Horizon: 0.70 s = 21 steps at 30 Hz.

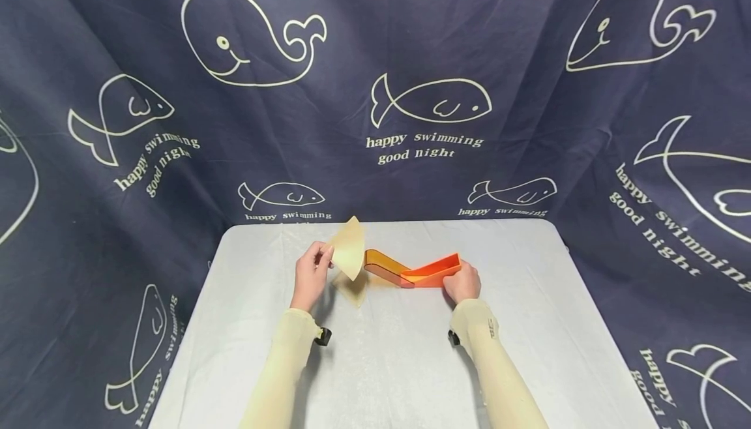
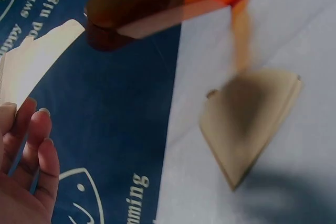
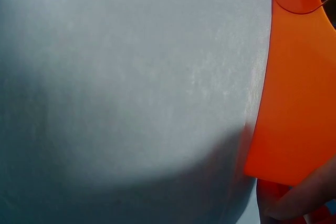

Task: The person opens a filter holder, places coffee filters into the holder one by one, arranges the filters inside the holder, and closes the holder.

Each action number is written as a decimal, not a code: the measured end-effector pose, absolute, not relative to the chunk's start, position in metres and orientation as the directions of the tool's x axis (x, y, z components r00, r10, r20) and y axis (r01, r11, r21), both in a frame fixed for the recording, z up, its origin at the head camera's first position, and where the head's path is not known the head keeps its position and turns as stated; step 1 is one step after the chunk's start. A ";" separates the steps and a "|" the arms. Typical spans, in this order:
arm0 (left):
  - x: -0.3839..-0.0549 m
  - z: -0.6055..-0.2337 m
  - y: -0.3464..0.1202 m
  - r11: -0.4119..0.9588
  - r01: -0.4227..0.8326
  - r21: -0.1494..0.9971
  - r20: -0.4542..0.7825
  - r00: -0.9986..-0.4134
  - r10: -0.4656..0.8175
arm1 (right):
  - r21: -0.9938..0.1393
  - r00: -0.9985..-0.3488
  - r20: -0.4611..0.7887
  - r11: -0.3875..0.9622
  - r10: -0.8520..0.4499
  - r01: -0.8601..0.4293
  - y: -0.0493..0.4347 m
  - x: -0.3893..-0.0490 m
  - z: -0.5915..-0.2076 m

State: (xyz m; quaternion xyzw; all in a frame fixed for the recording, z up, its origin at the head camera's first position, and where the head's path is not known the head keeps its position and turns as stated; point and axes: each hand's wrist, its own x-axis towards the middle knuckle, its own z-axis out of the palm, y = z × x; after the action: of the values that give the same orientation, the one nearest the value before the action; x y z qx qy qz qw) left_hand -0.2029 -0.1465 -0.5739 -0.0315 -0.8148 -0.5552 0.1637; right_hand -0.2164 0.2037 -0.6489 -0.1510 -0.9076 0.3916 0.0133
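Observation:
A tan, fan-shaped coffee filter (image 1: 350,250) is pinched at one side between the thumb and fingers of my left hand (image 1: 311,276), raised above the table. Beneath it, a small stack of similar paper filters (image 2: 257,129) lies on the tabletop, its point toward me. My right hand (image 1: 463,282) grips the right end of an orange case (image 1: 434,277), long and narrow with an open top. From the case's left end a see-through amber lid (image 1: 384,266) swings out to the left on a round pivot. That lid's far end comes close beside the raised filter.
A white cloth-covered table (image 1: 387,357) carries these things. Behind and on both sides hangs a dark blue curtain (image 1: 346,148) with white whale and fish drawings, meeting the table's back edge. Dark wrist devices (image 1: 322,336) sit at the cream sleeves.

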 end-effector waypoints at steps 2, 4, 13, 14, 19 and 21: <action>-0.203 -0.571 -0.145 0.369 0.252 0.895 0.316 -0.941 -0.125 | -0.717 -0.955 -0.087 0.647 0.284 0.258 0.204 -0.216 -0.650; -0.204 -0.569 -0.143 0.357 0.273 0.893 0.334 -0.935 -0.121 | -0.721 -0.956 -0.081 0.646 0.280 0.250 0.205 -0.216 -0.651; -0.202 -0.558 -0.137 0.334 0.290 0.897 0.342 -0.934 -0.107 | -0.727 -0.975 -0.147 0.650 0.166 0.220 0.214 -0.212 -0.660; -0.204 -0.561 -0.138 0.329 0.301 0.895 0.350 -0.931 -0.100 | -0.740 -0.976 -0.155 0.637 0.151 0.215 0.215 -0.211 -0.658; -0.204 -0.557 -0.135 0.341 0.313 0.886 0.357 -0.931 -0.074 | -0.844 -0.980 -0.100 0.508 0.171 0.174 0.225 -0.210 -0.643; -0.205 -0.555 -0.134 0.350 0.322 0.880 0.365 -0.929 -0.064 | -0.886 -0.969 -0.011 0.447 0.246 0.123 0.228 -0.210 -0.634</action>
State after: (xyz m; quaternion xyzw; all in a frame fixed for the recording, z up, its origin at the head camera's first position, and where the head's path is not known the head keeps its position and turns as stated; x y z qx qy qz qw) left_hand -0.2048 -0.1338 -0.5545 -0.0804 -0.8037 -0.5643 0.1710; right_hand -0.2098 0.2284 -0.6337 -0.1087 -0.8486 0.5144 0.0597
